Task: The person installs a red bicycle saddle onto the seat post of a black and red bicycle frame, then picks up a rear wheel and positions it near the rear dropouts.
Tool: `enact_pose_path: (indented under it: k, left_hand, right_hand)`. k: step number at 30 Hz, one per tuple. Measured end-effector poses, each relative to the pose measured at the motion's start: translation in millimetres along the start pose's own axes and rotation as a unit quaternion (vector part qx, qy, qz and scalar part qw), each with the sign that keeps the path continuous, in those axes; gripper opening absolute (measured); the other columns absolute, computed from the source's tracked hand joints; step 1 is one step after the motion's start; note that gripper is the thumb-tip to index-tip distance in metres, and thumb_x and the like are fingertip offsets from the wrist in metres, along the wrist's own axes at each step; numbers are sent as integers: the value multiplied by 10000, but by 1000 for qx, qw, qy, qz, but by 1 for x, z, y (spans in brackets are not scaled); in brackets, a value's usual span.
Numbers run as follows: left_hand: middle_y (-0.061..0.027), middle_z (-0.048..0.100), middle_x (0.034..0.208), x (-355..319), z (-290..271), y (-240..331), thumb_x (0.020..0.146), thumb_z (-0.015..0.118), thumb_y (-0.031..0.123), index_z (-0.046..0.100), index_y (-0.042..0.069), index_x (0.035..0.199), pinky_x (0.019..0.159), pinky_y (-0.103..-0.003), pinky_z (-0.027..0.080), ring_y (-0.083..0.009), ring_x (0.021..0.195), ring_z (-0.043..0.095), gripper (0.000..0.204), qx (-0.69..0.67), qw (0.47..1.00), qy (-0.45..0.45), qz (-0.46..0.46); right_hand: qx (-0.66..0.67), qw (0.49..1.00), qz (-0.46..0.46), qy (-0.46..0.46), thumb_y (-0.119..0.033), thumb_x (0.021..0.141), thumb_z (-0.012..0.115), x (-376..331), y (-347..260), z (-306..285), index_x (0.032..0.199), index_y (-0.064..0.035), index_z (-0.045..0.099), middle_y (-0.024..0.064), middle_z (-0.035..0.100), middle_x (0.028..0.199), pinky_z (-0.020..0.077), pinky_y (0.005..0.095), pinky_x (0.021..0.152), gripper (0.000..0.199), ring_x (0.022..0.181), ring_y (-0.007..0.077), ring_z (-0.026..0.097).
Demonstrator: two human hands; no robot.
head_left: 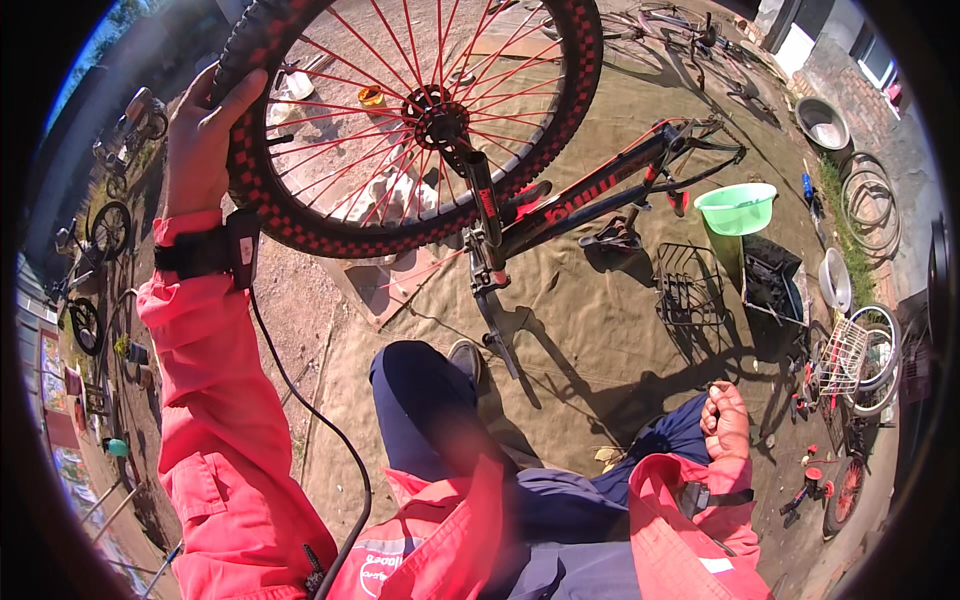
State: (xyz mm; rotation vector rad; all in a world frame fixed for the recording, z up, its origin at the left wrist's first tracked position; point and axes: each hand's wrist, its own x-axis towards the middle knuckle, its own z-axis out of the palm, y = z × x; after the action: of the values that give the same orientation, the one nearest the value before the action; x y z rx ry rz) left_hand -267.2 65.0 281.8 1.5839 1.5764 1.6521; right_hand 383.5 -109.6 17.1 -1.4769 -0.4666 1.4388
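My left hand (197, 150) is closed round the tyre of a bicycle wheel (385, 237), fingers behind it and thumb across the near side. Red spokes run from its black hub, and the tyre is black with a red checkered pattern. The wheel sits raised in the fork of a black and red bicycle frame (590, 200), which lies along the ground cloth to the right. Handlebars (490, 290) stick out below the fork. By my right knee, my right hand (728, 420) is curled closed; whatever it may hold is too small to make out.
A brown cloth (440, 310) covers the ground. To the right are a green basin (737, 208), a black wire basket (690, 285) and a black crate (773, 280). More bicycles (110, 230) stand at the left. A yellow tub (371, 97) shows behind the spokes.
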Motion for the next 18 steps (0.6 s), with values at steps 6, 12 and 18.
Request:
enact_pose_path:
  k: [6, 12, 18]
  left_hand:
    - [-37, 655, 1175, 5, -2, -10, 898, 711, 172, 644, 28, 1242, 927, -273, 453, -133, 1051, 602, 378, -34, 999, -20, 19]
    - [-43, 655, 1186, 7, -4, -17, 902, 708, 162, 645, 26, 1237, 950, -278, 445, -133, 1066, 599, 367, -39, 999, -15, 11]
    - [-53, 653, 1198, 6, -2, -23, 902, 705, 153, 630, 16, 1250, 960, -279, 446, -141, 1078, 596, 381, -54, 998, -39, 13]
  right_hand:
    - [-4, 1000, 8, 10, -150, 975, 600, 2, 0, 1, 1018, -127, 572, -22, 487, 658, 296, 212, 380, 56, 455, 60, 404]
    - [11, 1000, 11, 17, -95, 964, 593, 1, -2, 6, 1005, -117, 565, -12, 474, 636, 306, 221, 373, 54, 435, 73, 396]
    - [-26, 1000, -11, -13, -90, 958, 569, -3, -6, 13, 1011, -92, 552, -7, 475, 658, 313, 222, 401, 56, 461, 74, 406]
